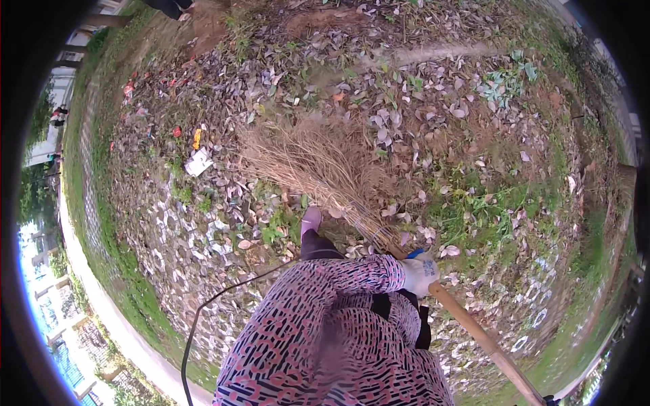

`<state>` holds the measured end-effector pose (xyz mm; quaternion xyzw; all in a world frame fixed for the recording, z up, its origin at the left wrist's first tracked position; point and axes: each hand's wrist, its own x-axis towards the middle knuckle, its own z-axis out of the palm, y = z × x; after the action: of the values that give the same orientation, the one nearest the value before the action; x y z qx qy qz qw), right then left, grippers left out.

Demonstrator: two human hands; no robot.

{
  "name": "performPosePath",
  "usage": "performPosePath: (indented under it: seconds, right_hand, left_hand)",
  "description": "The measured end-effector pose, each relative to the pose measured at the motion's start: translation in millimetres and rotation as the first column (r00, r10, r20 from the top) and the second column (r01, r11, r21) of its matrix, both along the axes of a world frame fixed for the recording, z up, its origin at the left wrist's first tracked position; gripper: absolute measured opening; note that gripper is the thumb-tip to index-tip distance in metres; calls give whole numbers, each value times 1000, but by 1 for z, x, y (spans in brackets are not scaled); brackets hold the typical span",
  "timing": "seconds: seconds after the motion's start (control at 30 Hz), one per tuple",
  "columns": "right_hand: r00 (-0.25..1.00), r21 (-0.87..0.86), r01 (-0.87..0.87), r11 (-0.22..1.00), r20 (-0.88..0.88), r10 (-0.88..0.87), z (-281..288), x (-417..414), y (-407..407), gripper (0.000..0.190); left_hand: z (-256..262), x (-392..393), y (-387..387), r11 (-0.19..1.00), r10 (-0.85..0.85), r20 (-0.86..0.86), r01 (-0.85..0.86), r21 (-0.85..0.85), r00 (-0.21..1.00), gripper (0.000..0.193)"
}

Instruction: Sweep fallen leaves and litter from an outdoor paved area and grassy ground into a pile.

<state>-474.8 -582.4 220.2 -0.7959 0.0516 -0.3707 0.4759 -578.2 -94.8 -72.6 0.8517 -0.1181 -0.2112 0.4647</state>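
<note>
My left hand (421,274), in a white glove with blue at the fingers, is closed around a large broom where its wooden handle (472,325) meets the bristles. The broom's twig bristles (325,177) are bound near the handle and fan out to the upper left over fallen leaves (386,127). The handle slants down to the bottom right edge, where a small dark thing shows that I cannot identify. My right hand is not in view. My patterned sleeve (365,274) crosses in front of my body.
A pink shoe (311,219) on my foot is beside the bristles. White paper litter (198,162), a yellow wrapper (196,138) and red scraps (176,132) lie to the left. Green leaves (500,86) lie at the upper right. A dark cable (203,304) curves at my left. Another person's leg (170,6) shows at the top.
</note>
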Motion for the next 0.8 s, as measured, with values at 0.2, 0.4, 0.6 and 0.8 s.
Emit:
performPosePath:
  seconds: [0.2, 0.4, 0.6, 0.8]
  right_hand:
    - [925, 537, 86, 839, -356, 133, -139, -93, 99, 20]
    - [875, 822, 164, 545, -376, 305, -246, -151, 324, 12]
    - [839, 910, 199, 363, -350, 416, -280, -193, 441, 20]
    - [801, 998, -4, 68, -37, 597, -272, -218, 375, 23]
  left_hand:
    - [-79, -125, 169, 979, -60, -299, 114, 167, 952, 14]
    - [-91, -212, 355, 793, 35, -436, 241, 559, 899, 19]
    - [-56, -282, 451, 658, 211, -506, 262, 706, 836, 28]
    - [21, -330, 432, 658, 331, -189, -83, 748, 924, 18]
